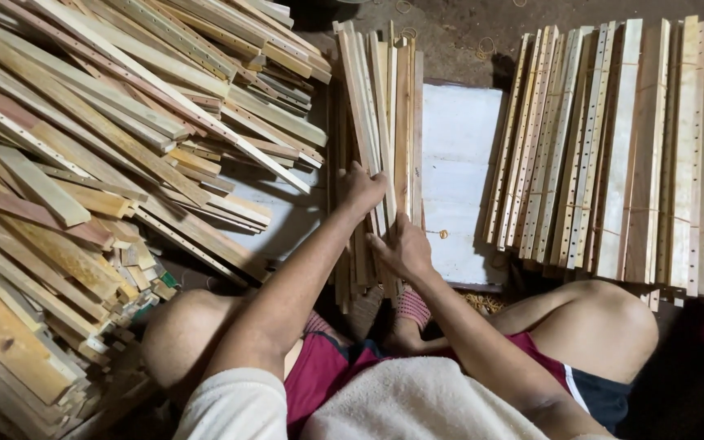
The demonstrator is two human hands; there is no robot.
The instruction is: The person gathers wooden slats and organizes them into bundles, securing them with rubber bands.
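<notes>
Slats of pale wood lie gathered in a long bundle (380,138) straight ahead of us, running away from our knees over a white board (459,163). Our left hand (360,189) rests on the bundle's upper face, fingers curled over the sticks, though we cannot tell whether it truly grips them or only presses. Our right hand (402,248) sits lower down on the same bundle, fingers bent around its near end, closed on the slats.

To the right, well apart from the hands, bound stacks of drilled strips (613,147) lie side by side, their near ends overhanging the board's edge. To the left a loose heap of mixed battens (99,138) sprawls at all angles; some of its ends lie just beside the bundle and crowd the left arm's side. Our bare knees (605,314) frame the space, with red shorts (327,367) and a pale towel (425,403) below.
</notes>
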